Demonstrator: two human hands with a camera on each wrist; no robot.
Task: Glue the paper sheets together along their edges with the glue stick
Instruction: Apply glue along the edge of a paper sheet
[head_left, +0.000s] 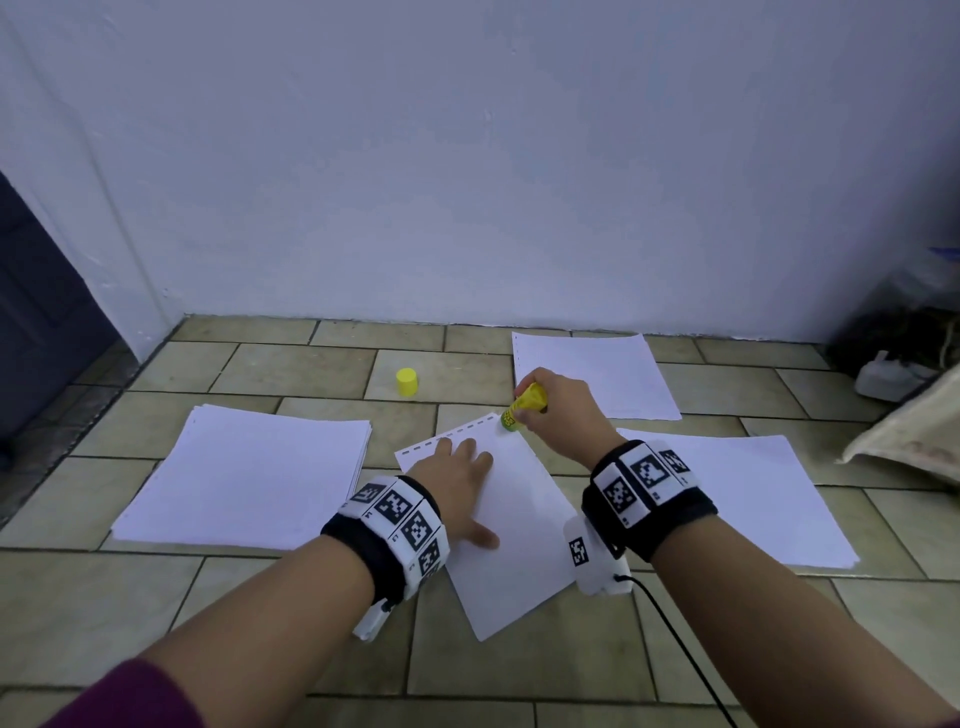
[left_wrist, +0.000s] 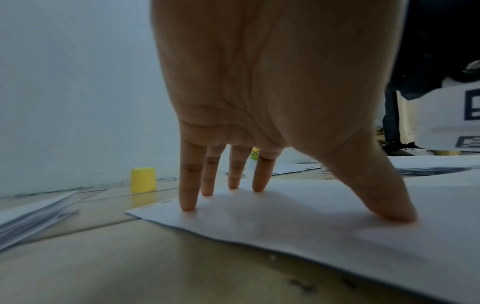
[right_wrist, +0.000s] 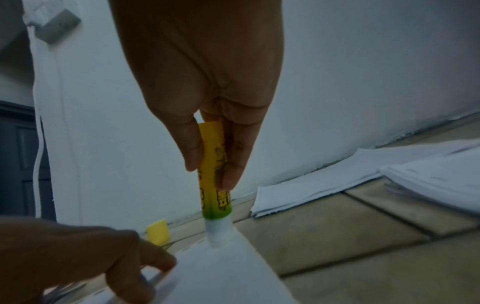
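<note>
Working on a tiled floor (head_left: 291, 613), up against a white wall (head_left: 467, 156). Centre: single paper sheet (head_left: 511, 551), lying skewed, perforated edge on the far side. Left hand (head_left: 457, 480) flat on its far-left part, fingers (left_wrist: 188, 185) spread and straight, thumb out to the right, tips pressing the paper down. Right hand (head_left: 558, 410) pinching the glue stick (head_left: 522, 408) between thumb and fingers, uncapped, yellow-green body tilted, white glue tip (right_wrist: 217, 232) touching the sheet at its far-right corner, near the perforations. Yellow cap (head_left: 407, 382) upright on the floor, far left of the glue stick, apart from all paper. Paper stack (head_left: 249, 483) to the left, several sheets, edges fanned. Another stack (head_left: 727, 493) near right, more sheets (head_left: 597, 374) far right by the wall. No containers with readable contents; dark clutter (head_left: 904, 338) at the far right edge too unclear to name.
</note>
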